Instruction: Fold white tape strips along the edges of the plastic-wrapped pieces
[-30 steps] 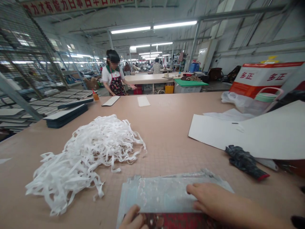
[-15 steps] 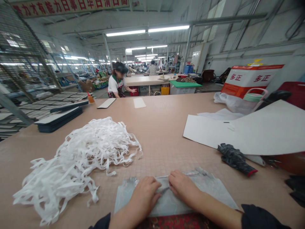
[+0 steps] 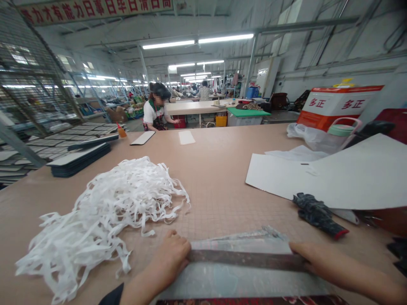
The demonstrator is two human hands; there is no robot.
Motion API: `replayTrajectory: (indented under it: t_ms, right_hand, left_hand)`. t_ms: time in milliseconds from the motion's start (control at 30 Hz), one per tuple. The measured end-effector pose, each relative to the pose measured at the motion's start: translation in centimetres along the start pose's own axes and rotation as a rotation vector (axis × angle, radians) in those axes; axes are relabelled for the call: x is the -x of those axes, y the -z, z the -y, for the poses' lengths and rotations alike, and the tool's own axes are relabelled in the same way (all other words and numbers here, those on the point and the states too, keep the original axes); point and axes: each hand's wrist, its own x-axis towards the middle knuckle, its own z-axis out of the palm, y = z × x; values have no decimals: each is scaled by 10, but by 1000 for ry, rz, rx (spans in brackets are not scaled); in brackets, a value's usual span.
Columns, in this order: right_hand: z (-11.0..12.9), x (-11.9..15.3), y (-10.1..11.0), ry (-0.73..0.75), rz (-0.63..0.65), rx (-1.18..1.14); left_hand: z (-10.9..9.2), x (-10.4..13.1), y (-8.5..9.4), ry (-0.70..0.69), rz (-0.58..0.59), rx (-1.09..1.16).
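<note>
My left hand (image 3: 174, 253) is closed around one end of a flat dark brown strip (image 3: 244, 258). At its other end my right hand (image 3: 313, 259) is closed too. The strip runs straight and level from hand to hand and looks slightly blurred; I cannot tell its material. Under it lies a cloudy, crinkled plastic sheet (image 3: 267, 286) with a ragged far edge. A dark red patterned surface (image 3: 244, 301) shows at the bottom edge of the view. To the left of my left hand is a tangled heap of white fabric strips (image 3: 124, 199).
A black work glove (image 3: 318, 215) with a red cuff lies at right, beside a large pale board (image 3: 327, 182). Behind stand a red-and-white container (image 3: 337, 108) and a green-lidded cup (image 3: 341, 129). Dark-edged panels (image 3: 78, 161) are stacked at left. A co-worker (image 3: 155, 108) is across the table.
My hands have moved apart from the middle of the plastic sheet, left hand leftward and right hand rightward. The dark strip now stretches between them; the sheet lies flatter.
</note>
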Motion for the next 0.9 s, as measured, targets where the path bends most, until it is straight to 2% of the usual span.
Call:
replayTrajectory:
  t_ms: [67,133,233,300,333,400,467,533,600,700,800,900]
  right_hand:
    - [-6,-8,12,12,69,56]
    - [17,-27,30,67,58,113]
    - [90,-72,54,280,22,31]
    - [143,-107,59,425,3,-17]
    - [167,-125,57,456,-7,-16]
    - [203,-155,47,478,-117,7]
    - [224,-177,34,459,-222,45]
    - [231,-187,20,446,-266,72]
    - [227,-184,9,459,-270,75]
    - [209,-162,2,518,-309,-40]
    - [195,-135,8,579,-310,-347]
    - [190,-121,23,460,-223,-800]
  left_hand:
    - [8,4,-1,-24,-48,-57]
    - [8,4,-6,-82,-161,-107]
    - [2,2,-16,-177,-329,-205]
    - [-1,1,-22,-207,-375,-256]
    - [-1,0,-24,-213,-383,-272]
    - [-1,0,-28,-230,-380,-276]
    - [0,2,-28,-249,-347,-251]
    - [2,6,-24,-242,-287,-207]
    - [6,9,-15,-179,-234,-125]
    - [16,7,1,-16,-281,84]
    - [31,-12,9,62,-436,172]
    - [50,-41,5,55,-460,47]
